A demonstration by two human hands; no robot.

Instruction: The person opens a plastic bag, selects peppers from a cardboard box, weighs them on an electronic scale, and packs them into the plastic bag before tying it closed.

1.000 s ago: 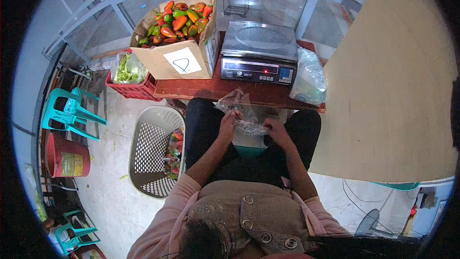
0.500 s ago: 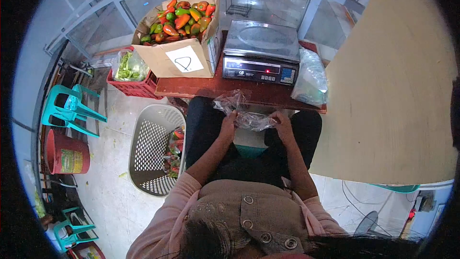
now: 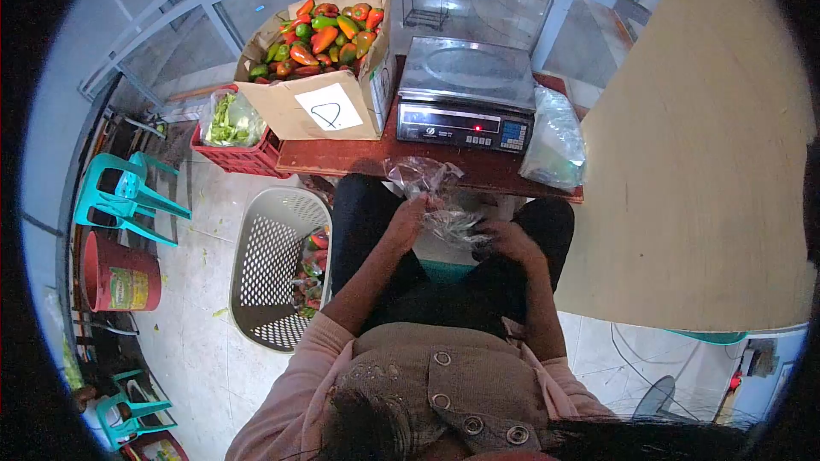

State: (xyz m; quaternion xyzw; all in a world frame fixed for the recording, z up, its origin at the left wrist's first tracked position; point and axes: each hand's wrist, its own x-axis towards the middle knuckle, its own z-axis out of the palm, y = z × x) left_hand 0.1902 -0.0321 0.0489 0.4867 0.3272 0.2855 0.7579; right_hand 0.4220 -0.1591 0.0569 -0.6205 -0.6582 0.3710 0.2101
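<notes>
Left hand [image 3: 408, 222] pinches a crumpled clear plastic bag [image 3: 453, 224]; right hand [image 3: 512, 245] apart, grip unclear; spreading seems underway, next needing gentleness.

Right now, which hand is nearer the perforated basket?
Left. The left hand sits to the right of the perforated basket, apart from it; the right hand is farther right.
</notes>
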